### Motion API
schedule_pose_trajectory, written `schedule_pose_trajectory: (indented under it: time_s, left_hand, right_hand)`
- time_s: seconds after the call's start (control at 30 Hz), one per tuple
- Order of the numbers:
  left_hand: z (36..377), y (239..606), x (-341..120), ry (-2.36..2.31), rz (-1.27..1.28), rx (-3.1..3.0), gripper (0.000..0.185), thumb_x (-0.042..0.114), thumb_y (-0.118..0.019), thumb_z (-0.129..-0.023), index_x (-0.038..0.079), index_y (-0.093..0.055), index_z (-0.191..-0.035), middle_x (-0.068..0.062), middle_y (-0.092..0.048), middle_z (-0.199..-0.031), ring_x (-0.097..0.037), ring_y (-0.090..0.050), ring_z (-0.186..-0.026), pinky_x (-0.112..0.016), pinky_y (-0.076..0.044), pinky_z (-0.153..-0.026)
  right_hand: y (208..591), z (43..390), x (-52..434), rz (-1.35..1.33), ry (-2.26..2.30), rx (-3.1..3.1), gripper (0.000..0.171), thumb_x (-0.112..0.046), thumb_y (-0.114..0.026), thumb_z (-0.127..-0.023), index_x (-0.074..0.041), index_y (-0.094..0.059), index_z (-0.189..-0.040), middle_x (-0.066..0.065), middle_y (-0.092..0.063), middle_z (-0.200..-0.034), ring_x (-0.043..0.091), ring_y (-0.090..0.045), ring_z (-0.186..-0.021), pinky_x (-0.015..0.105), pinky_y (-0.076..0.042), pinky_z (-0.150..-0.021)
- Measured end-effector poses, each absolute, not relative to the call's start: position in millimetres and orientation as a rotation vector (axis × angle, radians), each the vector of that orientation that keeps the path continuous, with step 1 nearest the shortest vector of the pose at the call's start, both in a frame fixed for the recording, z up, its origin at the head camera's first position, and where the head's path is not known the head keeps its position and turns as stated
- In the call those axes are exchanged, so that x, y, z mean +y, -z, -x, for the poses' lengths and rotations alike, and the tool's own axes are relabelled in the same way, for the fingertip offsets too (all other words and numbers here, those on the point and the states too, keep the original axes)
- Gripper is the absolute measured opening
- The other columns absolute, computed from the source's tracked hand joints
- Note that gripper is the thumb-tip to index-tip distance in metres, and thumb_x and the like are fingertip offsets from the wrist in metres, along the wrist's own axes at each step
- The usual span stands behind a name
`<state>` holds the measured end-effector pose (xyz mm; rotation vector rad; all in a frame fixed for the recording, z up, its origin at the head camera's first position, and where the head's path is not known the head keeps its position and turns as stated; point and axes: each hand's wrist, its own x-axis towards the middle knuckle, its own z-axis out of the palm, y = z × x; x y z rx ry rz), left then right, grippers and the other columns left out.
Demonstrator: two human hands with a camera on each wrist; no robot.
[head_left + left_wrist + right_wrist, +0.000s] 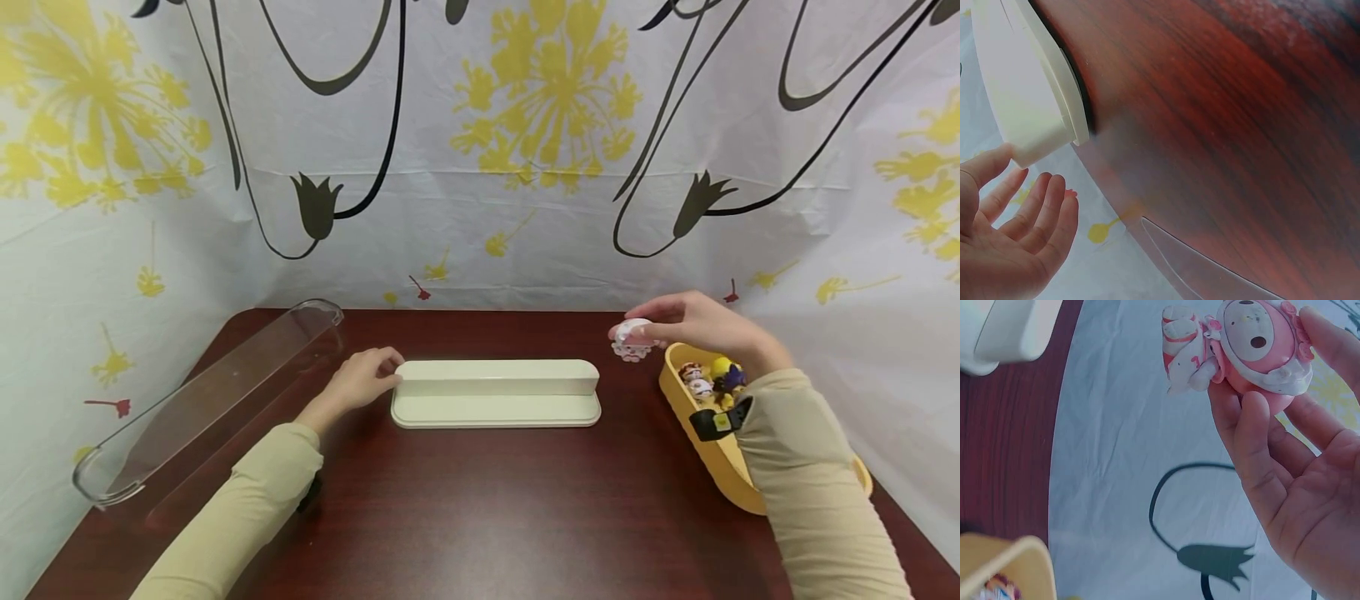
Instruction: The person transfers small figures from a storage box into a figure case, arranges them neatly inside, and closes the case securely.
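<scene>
My right hand (701, 323) holds a small pink and white figurine (632, 339) above the table, near the far end of a yellow bin. In the right wrist view the figurine (1254, 344) has a white face with dark eyes, and the fingers and thumb curl round it. My left hand (363, 379) is at the left end of a cream stepped stand (495, 408) on the table. In the left wrist view the thumb and index fingertip touch the stand's corner (1041, 134), while the other fingers are loosely bent beside it.
At the right, partly behind my right forearm, the yellow bin (708, 446) contains several small figurines (723, 379). A long clear plastic cover (217, 392) lies along the table's left side. Behind the dark red table (480, 500) hangs a white flower-patterned sheet (480, 250).
</scene>
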<state>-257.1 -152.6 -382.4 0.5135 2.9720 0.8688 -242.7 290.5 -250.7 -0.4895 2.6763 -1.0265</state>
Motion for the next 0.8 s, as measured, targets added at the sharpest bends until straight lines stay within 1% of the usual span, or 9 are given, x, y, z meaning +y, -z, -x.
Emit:
schedule_pose_trajectory:
  time_s: [0.17,0.3,0.47,0.73,0.8]
  left_hand:
    - [256.1,381.8,-152.6,-0.869,-0.523,2.972,0.021,0.017,-0.061,-0.083,0.009,-0.058,-0.103,-0.007,-0.059,-0.094,-0.023,-0.055,-0.089,-0.042,-0.042,-0.072]
    - [255.2,380.6,-152.5,-0.871,-0.527,2.968,0.022,0.017,-0.060,-0.083,0.008,-0.058,-0.103,-0.007,-0.059,-0.094,-0.023,-0.055,-0.088,-0.042,-0.042,-0.071]
    - [254.8,379.4,-152.1,-0.874,-0.525,2.962,0.021,0.017,-0.060,-0.083,0.009,-0.058,-0.103,-0.006,-0.059,-0.093,-0.023,-0.055,-0.087,-0.042,-0.042,-0.071]
    - [253.9,379.6,-151.6,-0.875,-0.513,2.963,0.021,0.018,-0.060,-0.084,0.009,-0.058,-0.103,-0.006,-0.059,-0.093,-0.023,-0.055,-0.087,-0.042,-0.042,-0.071]
    - [253.7,379.1,-151.8,-0.876,-0.516,2.962,0.021,0.017,-0.060,-0.084,0.009,-0.058,-0.103,-0.006,-0.059,-0.093,-0.023,-0.055,-0.087,-0.042,-0.042,-0.071]
  right_hand:
    - [254.9,248.2,273.5,0.553,1.076,2.658,0.039,-0.029,-0.066,-0.079,-0.005,-0.060,-0.110,0.006,-0.064,-0.092,0.019,-0.059,-0.076,0.030,-0.046,-0.065]
    - [260.1,252.7,261.4,0.604,1.105,2.634,0.037,-0.027,-0.066,-0.079,-0.004,-0.061,-0.108,0.008,-0.063,-0.090,0.019,-0.057,-0.072,0.031,-0.046,-0.063]
    - [266.2,255.0,246.2,0.639,1.142,2.597,0.036,-0.026,-0.066,-0.079,-0.004,-0.062,-0.107,0.008,-0.063,-0.091,0.024,-0.057,-0.074,0.032,-0.047,-0.063]
    - [275.6,257.3,222.9,0.660,1.174,2.552,0.036,-0.025,-0.068,-0.078,-0.003,-0.062,-0.106,0.007,-0.063,-0.090,0.022,-0.058,-0.072,0.031,-0.047,-0.063]
    - [278.1,258.1,217.8,0.673,1.193,2.531,0.036,-0.025,-0.068,-0.078,-0.003,-0.062,-0.106,0.007,-0.064,-0.091,0.022,-0.058,-0.074,0.032,-0.047,-0.064]
